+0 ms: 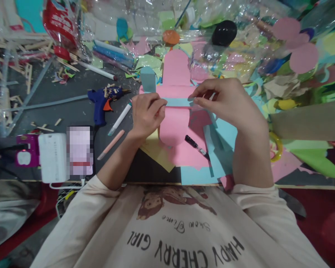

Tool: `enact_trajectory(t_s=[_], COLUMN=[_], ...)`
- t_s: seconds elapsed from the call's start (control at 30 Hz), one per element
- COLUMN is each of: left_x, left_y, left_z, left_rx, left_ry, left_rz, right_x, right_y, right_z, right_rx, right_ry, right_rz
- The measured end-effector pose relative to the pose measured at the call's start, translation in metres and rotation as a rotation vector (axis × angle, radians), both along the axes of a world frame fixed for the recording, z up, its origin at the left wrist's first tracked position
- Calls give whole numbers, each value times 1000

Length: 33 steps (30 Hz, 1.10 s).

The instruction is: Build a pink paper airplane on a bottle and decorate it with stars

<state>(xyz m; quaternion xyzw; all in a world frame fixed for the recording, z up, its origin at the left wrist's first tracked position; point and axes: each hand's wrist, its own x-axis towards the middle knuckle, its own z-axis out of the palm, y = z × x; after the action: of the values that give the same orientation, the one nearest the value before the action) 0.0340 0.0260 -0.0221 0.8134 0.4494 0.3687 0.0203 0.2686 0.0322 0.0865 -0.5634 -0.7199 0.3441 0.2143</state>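
A narrow light-blue paper strip (178,102) lies across a pink paper cut-out (175,128) with rounded ends at top and bottom. My left hand (147,113) has its fingers bent together at the strip's left end. At the other end, my right hand (222,100) pinches the strip between thumb and forefinger. A small grey-blue paper piece (148,79) stands out above my left hand. Beneath the cut-out are more pink and yellow sheets (163,158). A black pen (197,146) rests on the pink paper below my right hand.
To the left lie a blue glue gun (100,102), two markers (120,119), a phone (80,149) and a white power bank (52,158). Paper scraps and clear plastic crowd the back and right, with a yellow tape ring (276,147). A red-labelled bottle (60,26) lies back left.
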Motion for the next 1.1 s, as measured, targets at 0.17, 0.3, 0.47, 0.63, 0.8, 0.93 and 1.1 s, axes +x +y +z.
enact_trajectory(t_s=[0.17,0.3,0.47,0.63,0.8,0.93,1.1], left_x=[1,1,1,7,11,10,10], left_y=[2,3,3,1,3,4,5], left_z=[5,3,1,5,5,2,3], left_rx=[122,64,-60,-34,9,-60,-86], left_ry=[-22,-78,-109,-124,-199,-204,-203], left_rz=[12,33,65,112,124,107,109], right_x=[1,2,-4,-6,-4,-6,-7], right_y=[2,4,5,4,4,4,5], right_z=[-5,-4,-5,-11,-19,-20,-19], right_rx=[29,57,31,48,88,109,80], right_ry=[-13,-36,-82,-84,-96,-113,-122], right_rz=[-13,-76,-75,-55,-52,-60,-78])
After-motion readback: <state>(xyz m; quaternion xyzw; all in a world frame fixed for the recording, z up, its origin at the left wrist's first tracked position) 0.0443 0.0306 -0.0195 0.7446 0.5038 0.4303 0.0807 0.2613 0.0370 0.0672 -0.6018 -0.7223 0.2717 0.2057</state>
